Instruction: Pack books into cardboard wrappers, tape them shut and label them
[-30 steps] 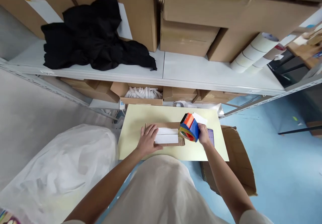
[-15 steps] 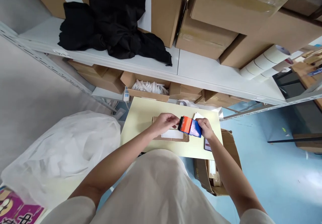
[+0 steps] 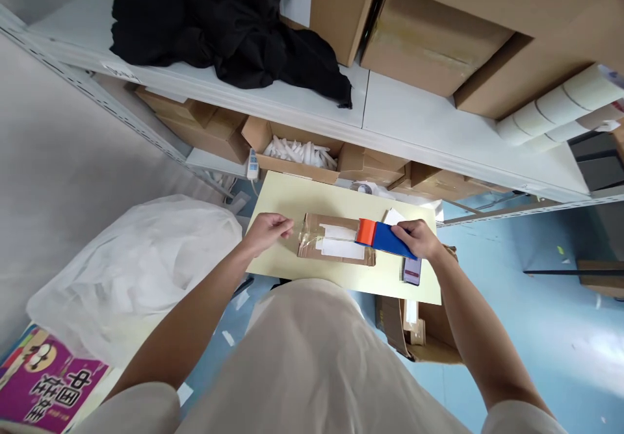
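Right now my right hand (image 3: 418, 238) is clamped on the handle of a blue and orange tape dispenser (image 3: 390, 239), its toothed orange end over the right part of a cardboard box (image 3: 316, 223). The box lies flat on the pale yellow table (image 3: 280, 190), in front of me between my two hands, with white labels (image 3: 344, 248) on top and shiny clear tape (image 3: 307, 239) across its left end. My left hand (image 3: 269, 231) is up just beside that end, apart from the box, thumb and fingers drawn together; I can't tell whether a thin strip of tape is pinched in them. A phone (image 3: 412, 271) lies on the table near my right hand, and a white paper (image 3: 392, 216) sits just behind the dispenser. Past the table's far edge stands an open carton (image 3: 299, 169) of white pieces (image 3: 302, 152).
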Action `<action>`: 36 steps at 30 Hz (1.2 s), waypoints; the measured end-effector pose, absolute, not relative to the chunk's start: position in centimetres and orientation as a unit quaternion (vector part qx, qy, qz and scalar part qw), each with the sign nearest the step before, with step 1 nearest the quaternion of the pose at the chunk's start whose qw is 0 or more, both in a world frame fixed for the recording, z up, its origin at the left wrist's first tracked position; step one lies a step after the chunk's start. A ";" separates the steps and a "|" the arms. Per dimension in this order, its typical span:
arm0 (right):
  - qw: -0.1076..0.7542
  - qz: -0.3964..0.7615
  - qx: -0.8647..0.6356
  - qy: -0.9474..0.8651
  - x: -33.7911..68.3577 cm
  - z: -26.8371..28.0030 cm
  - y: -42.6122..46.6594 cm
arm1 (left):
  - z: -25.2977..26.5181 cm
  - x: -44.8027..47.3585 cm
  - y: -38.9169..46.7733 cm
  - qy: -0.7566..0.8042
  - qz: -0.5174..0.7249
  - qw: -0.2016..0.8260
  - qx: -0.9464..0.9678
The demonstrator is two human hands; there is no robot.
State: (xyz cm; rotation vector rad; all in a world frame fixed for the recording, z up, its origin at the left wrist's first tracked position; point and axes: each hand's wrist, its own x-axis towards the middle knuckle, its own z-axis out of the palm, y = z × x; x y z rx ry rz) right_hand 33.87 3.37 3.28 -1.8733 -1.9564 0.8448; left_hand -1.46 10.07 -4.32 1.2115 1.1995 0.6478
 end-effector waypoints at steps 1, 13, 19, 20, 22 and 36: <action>0.138 0.289 -0.659 -0.681 34.3 2.9 3.3 | -5.3 -2.2 10.1 0.529 0.275 0.617 0.514; -0.043 0.166 -0.713 -0.680 31.2 -0.5 4.3 | -15.2 -0.4 8.8 0.572 0.275 0.550 0.543; -0.048 0.161 -0.715 -0.678 31.1 -0.8 4.0 | -17.8 1.3 7.3 0.636 0.270 0.468 0.551; -0.052 0.160 -0.716 -0.678 31.0 -0.8 3.9 | -18.3 1.3 7.2 0.650 0.261 0.454 0.551; -0.062 0.157 -0.716 -0.677 30.7 -0.7 3.9 | -19.1 1.2 7.0 0.662 0.241 0.442 0.555; -0.092 0.192 -0.703 -0.679 30.9 0.0 4.6 | -8.6 5.5 9.8 0.300 0.030 0.191 0.934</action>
